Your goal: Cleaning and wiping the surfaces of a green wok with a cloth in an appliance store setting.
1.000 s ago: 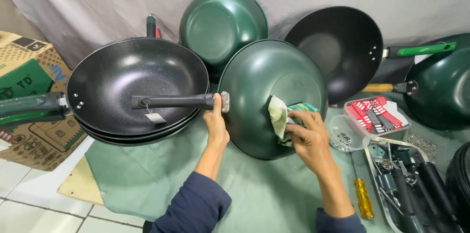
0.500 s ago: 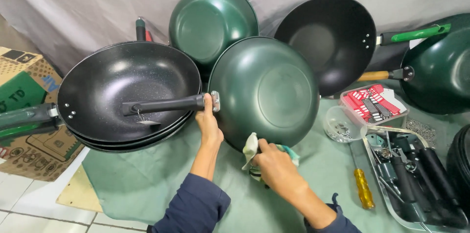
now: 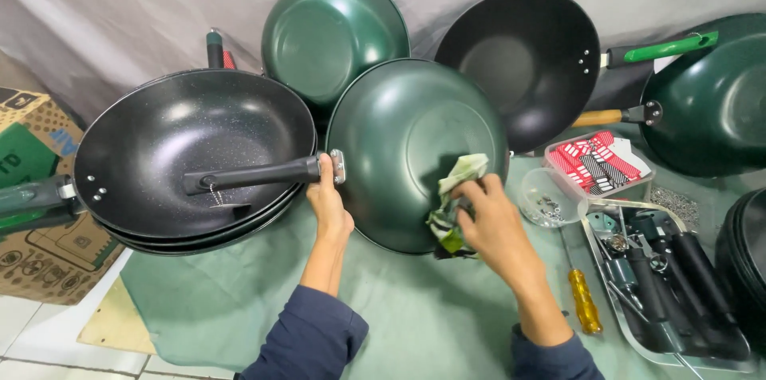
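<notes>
A green wok (image 3: pixel 399 140) stands tilted on its side, its outer bottom facing me. My left hand (image 3: pixel 329 203) grips the base of its black handle (image 3: pixel 255 174), which lies over a stack of black woks (image 3: pixel 191 148). My right hand (image 3: pixel 493 224) presses a crumpled green and white cloth (image 3: pixel 453 206) against the wok's lower right outer surface.
Another green wok (image 3: pixel 331 33), a black wok (image 3: pixel 519 61) and a dark green wok (image 3: pixel 718 108) lean against the grey backdrop. A metal tray of tools (image 3: pixel 662 276), a yellow-handled screwdriver (image 3: pixel 584 300), a small clear bowl (image 3: pixel 546 198) and a red-patterned box (image 3: pixel 598 160) lie at right. Cardboard boxes (image 3: pixel 32 188) sit at left.
My right hand moved the cloth from the wok's right side down to its lower edge, then back up onto the lower right surface. My left hand kept its hold on the handle.
</notes>
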